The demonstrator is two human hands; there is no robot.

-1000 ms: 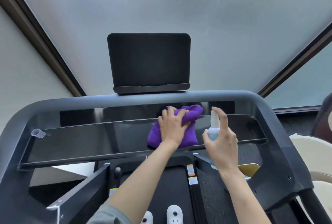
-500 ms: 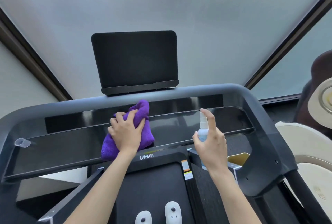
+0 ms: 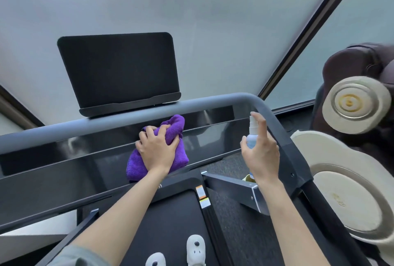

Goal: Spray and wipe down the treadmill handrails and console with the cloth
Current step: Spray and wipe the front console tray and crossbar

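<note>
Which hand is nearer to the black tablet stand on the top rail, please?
The left. The left hand presses the purple cloth on the console just below the tablet stand; the right hand holds the spray bottle farther right.

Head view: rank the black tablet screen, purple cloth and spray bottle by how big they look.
1. black tablet screen, clearly largest.
2. purple cloth, partly covered by the left hand.
3. spray bottle, smallest, mostly hidden in the right hand.

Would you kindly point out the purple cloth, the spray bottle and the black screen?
purple cloth (image 3: 136, 166): head view, lower left fold.
spray bottle (image 3: 251, 141): head view, pale blue body.
black screen (image 3: 119, 69): head view, panel centre.
</note>
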